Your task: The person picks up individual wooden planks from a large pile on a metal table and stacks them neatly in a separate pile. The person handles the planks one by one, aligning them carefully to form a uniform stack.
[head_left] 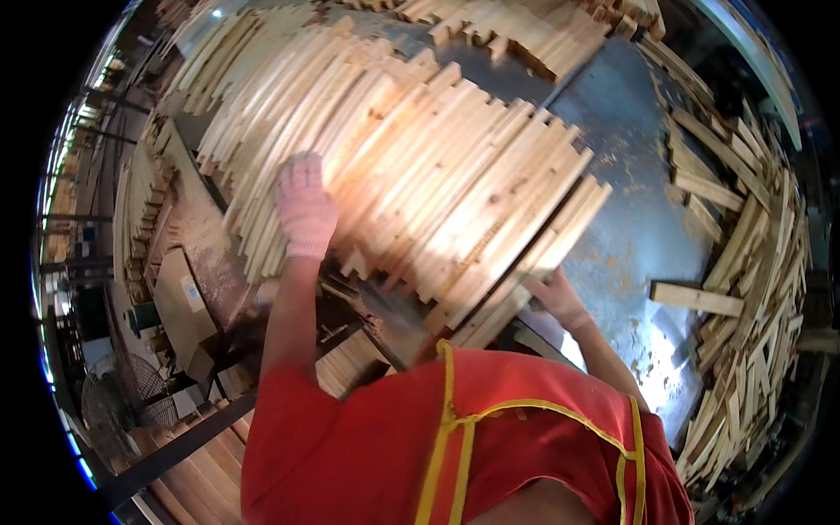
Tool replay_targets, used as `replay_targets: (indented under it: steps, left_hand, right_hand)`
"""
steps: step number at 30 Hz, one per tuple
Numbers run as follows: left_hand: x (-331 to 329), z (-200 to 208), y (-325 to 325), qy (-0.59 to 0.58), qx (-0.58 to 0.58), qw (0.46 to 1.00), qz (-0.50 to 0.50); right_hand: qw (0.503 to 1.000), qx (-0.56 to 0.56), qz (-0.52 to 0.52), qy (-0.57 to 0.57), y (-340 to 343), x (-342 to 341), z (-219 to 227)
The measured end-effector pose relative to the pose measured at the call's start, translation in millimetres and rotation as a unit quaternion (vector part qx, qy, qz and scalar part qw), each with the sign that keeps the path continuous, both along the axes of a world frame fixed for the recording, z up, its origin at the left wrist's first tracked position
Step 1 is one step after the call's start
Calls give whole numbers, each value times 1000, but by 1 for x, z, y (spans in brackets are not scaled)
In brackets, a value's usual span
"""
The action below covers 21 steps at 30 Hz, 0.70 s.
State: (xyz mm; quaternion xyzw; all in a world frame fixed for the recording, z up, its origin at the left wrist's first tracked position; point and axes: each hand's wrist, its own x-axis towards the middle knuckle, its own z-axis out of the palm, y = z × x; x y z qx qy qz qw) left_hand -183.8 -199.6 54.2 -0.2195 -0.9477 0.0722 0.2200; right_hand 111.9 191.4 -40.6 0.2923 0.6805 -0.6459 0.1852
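Note:
A broad row of pale wooden strips (394,166) lies side by side on a metal table, their ends uneven. My left hand (304,197), in a light knitted glove, lies on top of the strips at the row's left part, fingers stretched out flat. At the right edge, a narrow group of wooden strips (560,232) sits apart from the row by a dark gap. My right hand (558,300) grips these strips near their close end, fingers at their top and outer side; part of its grip is blurred and hidden.
The metal table (626,157) carries sawdust on its right side. Beyond it, a heap of loose wood offcuts (752,289) runs along the right. More boards (525,35) lie at the far side. A cardboard piece (182,302) and a fan (122,394) stand at left.

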Motion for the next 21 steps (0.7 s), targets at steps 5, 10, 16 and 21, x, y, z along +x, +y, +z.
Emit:
replay_targets:
  steps: [5, 10, 16, 21]
  left_hand:
    - [141, -54, 11, -49, 321, 942, 88]
    - [198, -163, 19, -313, 834, 326, 316]
    - [258, -115, 118, -449, 812, 246, 279]
    - [332, -129, 114, -497, 773, 185, 347]
  right_hand:
    - [988, -143, 4, 62, 2, -6, 9]
    - [995, -73, -16, 60, 14, 17, -13]
    - [971, -139, -104, 167, 16, 20, 2]
    - [985, -98, -113, 83, 47, 49, -16]
